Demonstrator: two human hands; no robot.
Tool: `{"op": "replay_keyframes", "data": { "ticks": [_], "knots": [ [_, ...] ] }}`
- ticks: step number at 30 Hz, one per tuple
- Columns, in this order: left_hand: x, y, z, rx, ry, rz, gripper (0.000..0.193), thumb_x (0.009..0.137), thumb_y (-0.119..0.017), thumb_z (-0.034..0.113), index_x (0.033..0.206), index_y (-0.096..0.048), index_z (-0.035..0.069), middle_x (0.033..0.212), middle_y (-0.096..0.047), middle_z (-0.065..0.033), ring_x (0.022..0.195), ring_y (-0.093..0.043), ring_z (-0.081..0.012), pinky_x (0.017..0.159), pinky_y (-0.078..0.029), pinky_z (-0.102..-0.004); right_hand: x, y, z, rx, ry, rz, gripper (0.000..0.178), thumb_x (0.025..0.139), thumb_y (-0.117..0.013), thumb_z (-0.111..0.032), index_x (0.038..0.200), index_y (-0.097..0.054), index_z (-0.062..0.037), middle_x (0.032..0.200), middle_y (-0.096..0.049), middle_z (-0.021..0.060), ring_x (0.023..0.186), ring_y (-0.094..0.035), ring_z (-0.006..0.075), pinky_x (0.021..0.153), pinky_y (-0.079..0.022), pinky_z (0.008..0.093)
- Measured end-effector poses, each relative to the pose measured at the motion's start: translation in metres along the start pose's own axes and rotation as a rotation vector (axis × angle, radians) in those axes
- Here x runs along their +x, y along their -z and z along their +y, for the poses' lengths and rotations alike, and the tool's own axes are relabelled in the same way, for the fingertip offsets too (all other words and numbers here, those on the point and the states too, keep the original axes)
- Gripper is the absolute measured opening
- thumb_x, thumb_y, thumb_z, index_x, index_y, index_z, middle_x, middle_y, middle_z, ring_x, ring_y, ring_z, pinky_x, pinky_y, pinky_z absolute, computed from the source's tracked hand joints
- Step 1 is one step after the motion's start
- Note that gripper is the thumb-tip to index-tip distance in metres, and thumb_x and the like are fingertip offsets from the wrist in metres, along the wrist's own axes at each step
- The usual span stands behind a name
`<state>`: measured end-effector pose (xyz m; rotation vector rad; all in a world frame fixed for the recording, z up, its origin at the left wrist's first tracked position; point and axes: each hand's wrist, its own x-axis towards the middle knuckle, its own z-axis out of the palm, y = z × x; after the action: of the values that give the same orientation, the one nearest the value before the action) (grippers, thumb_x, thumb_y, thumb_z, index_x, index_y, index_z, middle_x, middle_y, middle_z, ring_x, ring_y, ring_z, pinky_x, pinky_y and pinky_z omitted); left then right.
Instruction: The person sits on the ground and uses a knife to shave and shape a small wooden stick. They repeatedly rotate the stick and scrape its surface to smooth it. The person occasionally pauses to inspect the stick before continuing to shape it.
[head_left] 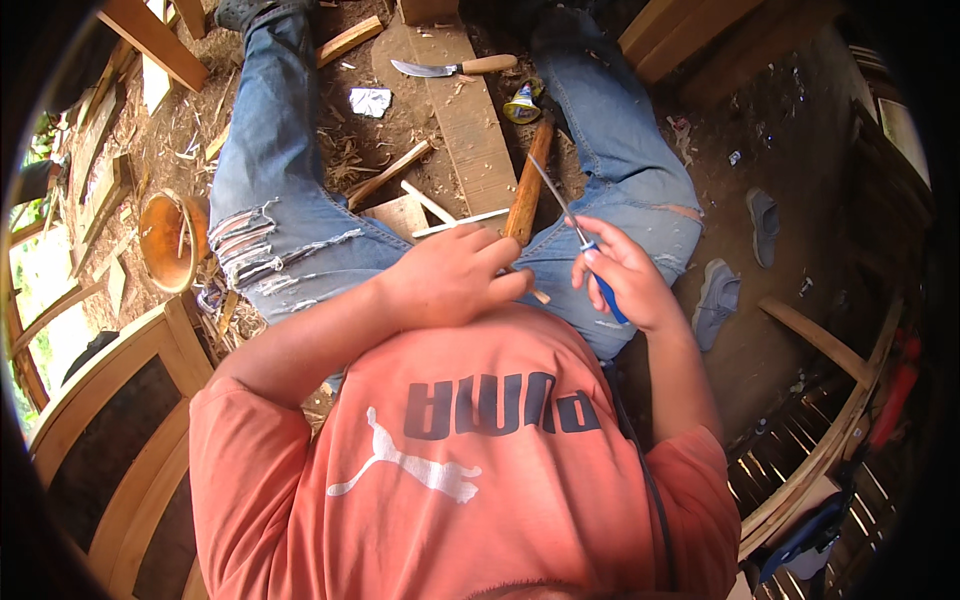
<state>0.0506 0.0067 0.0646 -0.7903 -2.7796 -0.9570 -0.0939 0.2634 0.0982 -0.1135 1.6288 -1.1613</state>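
My left hand is curled in front of my belly, its fingers closed on a thin wooden stick whose pale end pokes out below the fingers. The rest of the stick is mostly hidden by the hand. To its right, my right hand grips the blue handle of a slim file. The file's long tapered metal points up and left, apart from the left hand. Just beyond my hands, a brown piece of wood leans between my legs, and pale thin sticks lie beside it.
A knife with a wooden handle rests on a plank between my shins. Shavings, crumpled foil and a yellow packet litter the ground. An orange bucket stands left; grey shoes lie right. A wooden frame is at lower left.
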Motion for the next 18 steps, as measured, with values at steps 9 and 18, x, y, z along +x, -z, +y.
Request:
{"op": "replay_keyframes", "data": {
  "ticks": [9,18],
  "knots": [
    [-0.009,0.011,0.005,0.044,0.166,0.187,0.031,0.078,-0.071,0.019,0.108,-0.081,0.018,0.102,-0.066,-0.0012,0.104,-0.064,-0.0235,0.103,-0.052,-0.0458,-0.006,-0.062,-0.003,0.062,0.02,0.013,0.025,0.101,-0.072,-0.011,0.114,-0.051,-0.0079,0.088,-0.062,-0.0001,0.058,-0.048,0.0029,0.051,-0.039,0.0207],
    [-0.003,0.013,0.0,0.069,0.148,0.317,0.037,0.077,-0.078,0.015,0.114,-0.079,0.016,0.111,-0.07,-0.0037,0.11,-0.066,-0.0266,0.11,-0.05,-0.049,0.012,-0.074,0.0,-0.043,0.177,0.054,0.024,0.098,-0.073,-0.005,0.111,-0.053,-0.0072,0.087,-0.054,-0.0046,0.073,-0.049,0.0038,0.065,-0.044,0.0235]
  ]
}}
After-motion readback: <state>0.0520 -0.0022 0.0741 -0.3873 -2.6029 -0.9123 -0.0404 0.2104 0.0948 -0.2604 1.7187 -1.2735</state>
